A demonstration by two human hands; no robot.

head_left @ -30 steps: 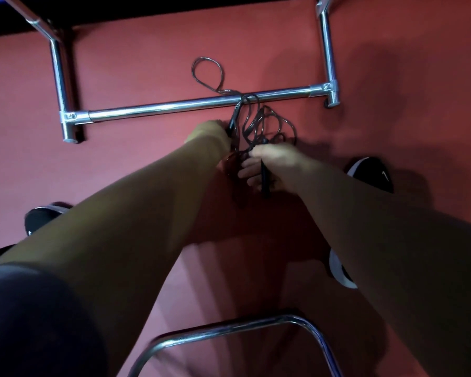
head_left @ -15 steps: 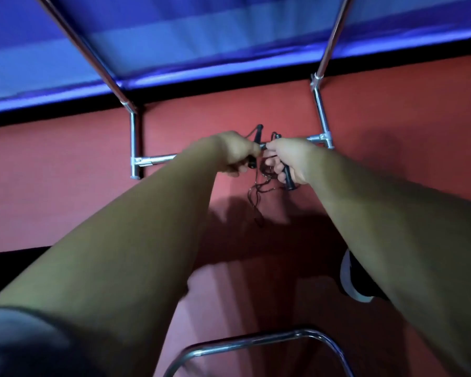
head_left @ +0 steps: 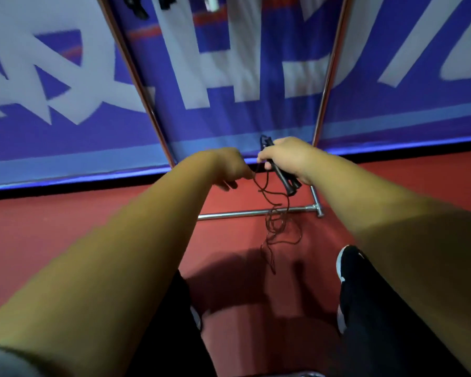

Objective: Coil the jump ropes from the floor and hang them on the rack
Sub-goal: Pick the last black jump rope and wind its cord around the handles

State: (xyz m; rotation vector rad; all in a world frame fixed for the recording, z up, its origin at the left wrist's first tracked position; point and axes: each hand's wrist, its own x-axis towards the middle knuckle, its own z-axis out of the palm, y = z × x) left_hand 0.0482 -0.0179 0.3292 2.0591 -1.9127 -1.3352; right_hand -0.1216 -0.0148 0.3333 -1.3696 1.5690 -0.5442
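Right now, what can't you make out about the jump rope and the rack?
Head view only.
The rack: top cut off by the upper edge; dark items hanging there are blurred.
The left hand: fingertips turned under and blurred, so its grip on the cord is unclear.
The jump rope handles: upper parts covered by the right hand.
The cord's loops: too thin and tangled to count.

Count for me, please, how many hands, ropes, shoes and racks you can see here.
hands: 2, left hand and right hand
rope: 1, held by both hands
shoes: 2
rack: 1
Total: 6
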